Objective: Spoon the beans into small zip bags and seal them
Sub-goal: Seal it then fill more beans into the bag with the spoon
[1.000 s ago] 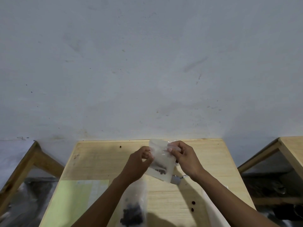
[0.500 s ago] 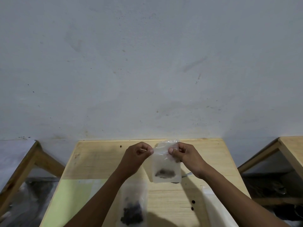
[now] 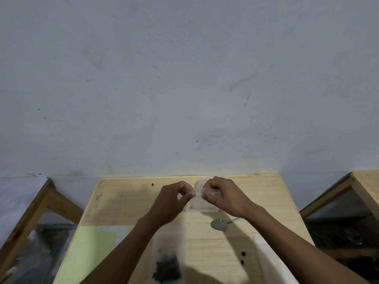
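A small clear zip bag (image 3: 202, 203) is held above the wooden table (image 3: 127, 199), near its far edge. My left hand (image 3: 173, 199) pinches the bag's top strip at its left end. My right hand (image 3: 223, 194) pinches the same strip just to the right, its fingers curled over the top. The bag's contents are hard to make out. A metal spoon (image 3: 220, 224) lies on the table under my right wrist. A larger clear bag with dark beans (image 3: 167, 263) lies near the front edge, between my forearms.
Two loose beans (image 3: 243, 257) lie on the wood by my right forearm. A pale green sheet (image 3: 92, 249) covers the front left of the table. White plastic (image 3: 270, 263) lies under my right forearm. Wooden frames (image 3: 30, 218) stand left and right, a grey wall behind.
The small bag has been lowered from hanging upright toward the table. Both hands have closed in on its top strip, and the spoon's bowl has come into view.
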